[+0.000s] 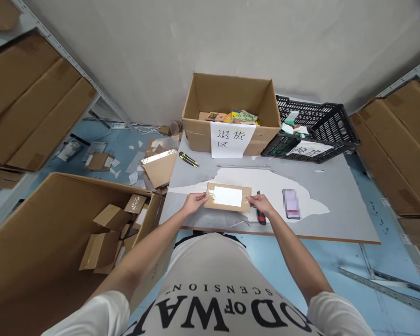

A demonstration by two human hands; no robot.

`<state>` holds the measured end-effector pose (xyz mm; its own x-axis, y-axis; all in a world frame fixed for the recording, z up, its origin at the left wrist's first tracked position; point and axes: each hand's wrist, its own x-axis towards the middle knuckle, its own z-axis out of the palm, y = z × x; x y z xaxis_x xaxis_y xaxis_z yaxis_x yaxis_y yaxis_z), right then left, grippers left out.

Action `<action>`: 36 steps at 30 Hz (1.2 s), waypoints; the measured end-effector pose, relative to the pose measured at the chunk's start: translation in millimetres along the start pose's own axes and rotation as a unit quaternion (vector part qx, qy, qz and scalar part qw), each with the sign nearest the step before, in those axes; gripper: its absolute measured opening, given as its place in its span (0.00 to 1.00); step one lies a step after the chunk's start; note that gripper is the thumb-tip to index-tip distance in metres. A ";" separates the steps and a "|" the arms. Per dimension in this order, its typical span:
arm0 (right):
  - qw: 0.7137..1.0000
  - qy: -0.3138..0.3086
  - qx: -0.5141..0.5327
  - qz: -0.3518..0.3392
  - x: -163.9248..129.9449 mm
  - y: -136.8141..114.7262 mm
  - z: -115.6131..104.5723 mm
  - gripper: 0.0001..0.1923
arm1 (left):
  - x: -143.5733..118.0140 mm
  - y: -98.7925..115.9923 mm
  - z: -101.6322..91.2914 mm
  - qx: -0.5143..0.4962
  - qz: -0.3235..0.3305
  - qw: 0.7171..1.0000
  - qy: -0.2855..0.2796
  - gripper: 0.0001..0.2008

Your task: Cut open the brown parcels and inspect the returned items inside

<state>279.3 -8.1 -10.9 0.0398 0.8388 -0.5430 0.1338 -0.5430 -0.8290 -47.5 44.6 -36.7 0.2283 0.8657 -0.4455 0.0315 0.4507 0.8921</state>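
Between my two hands is a flat brown cardboard box [245,192] with a white label on its upper face and clear tape at its ends. My left hand [195,202] grips its left end with thumb and fingers. At the right end, my right hand [261,203] pinches the edge. A red and black utility knife [261,217] lies on the table just below my right hand, partly hidden by it. Further right lies a phone [291,204] with a blurred screen. A yellow and black utility knife [188,159] rests near the table's back left.
On the table [350,210] stand an open carton [196,135] with small packages and a black plastic crate [322,116], both with paper signs. A large carton [21,210] of small boxes is at the left. Flattened cardboard [159,168] and scraps litter the floor; shelves flank both sides.
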 end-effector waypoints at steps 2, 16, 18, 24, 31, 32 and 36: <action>1.000 0.003 0.011 0.000 1.2 1.7 1.0 0.22 | 2.2 0.1 -0.4 -0.001 -0.002 1.000 0.007 0.32; 0.995 0.099 -0.004 0.028 1.5 -0.5 10.5 0.20 | 11.3 -5.6 1.6 0.024 0.010 0.997 0.078 0.28; 0.995 0.099 -0.017 0.014 2.2 2.6 8.8 0.22 | 11.1 -7.7 2.3 0.029 0.019 0.996 0.085 0.28; 0.956 0.246 -0.158 -0.001 -7.7 41.6 -22.7 0.25 | -0.1 -4.1 7.4 0.091 0.063 0.989 0.095 0.25; 0.899 0.220 -0.370 0.079 -15.8 93.2 -25.3 0.37 | -24.4 -0.2 13.1 0.222 0.119 0.964 0.091 0.26; 0.893 0.218 -0.384 0.089 -13.9 95.0 -21.4 0.38 | -29.8 0.5 13.9 0.258 0.140 0.951 0.092 0.27; 0.876 0.223 -0.413 0.112 -5.3 94.7 -9.2 0.34 | -52.8 4.2 17.7 0.413 0.261 0.872 0.033 0.26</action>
<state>300.9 -63.6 -85.3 0.5157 0.7462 -0.4209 0.7360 -0.6374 -0.2283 -42.2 -3.1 -8.1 0.3658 0.9288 0.0594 0.6357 -0.2960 0.7129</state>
